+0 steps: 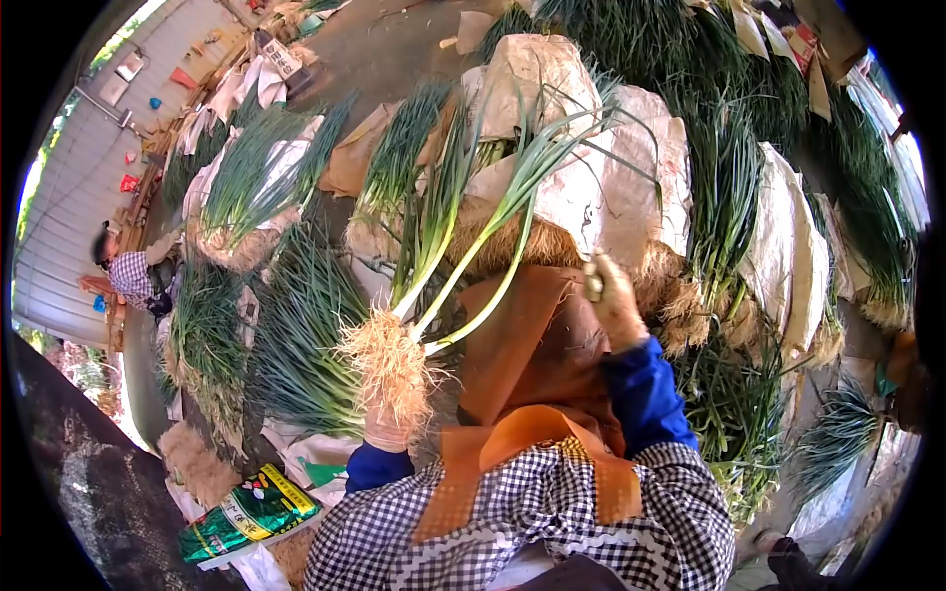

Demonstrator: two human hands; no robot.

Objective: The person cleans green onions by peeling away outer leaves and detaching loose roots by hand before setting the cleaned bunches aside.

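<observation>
My left hand is closed around the root end of a few green onions. Their tangled pale roots hide most of its fingers. White stalks and long green leaves fan up and to the right from it. My right hand is raised in a fist, apart from the stalks. Whatever lies in its fingers, if anything, I cannot make out. Below and between the hands is a brown apron over my lap. A loose pile of green onions lies beside my left hand.
Bundles of green onions partly wrapped in white sacking stand ahead. Another wrapped bundle is at left, more leaves at right. A green and yellow bag lies at lower left. A person sits by the far-left wall.
</observation>
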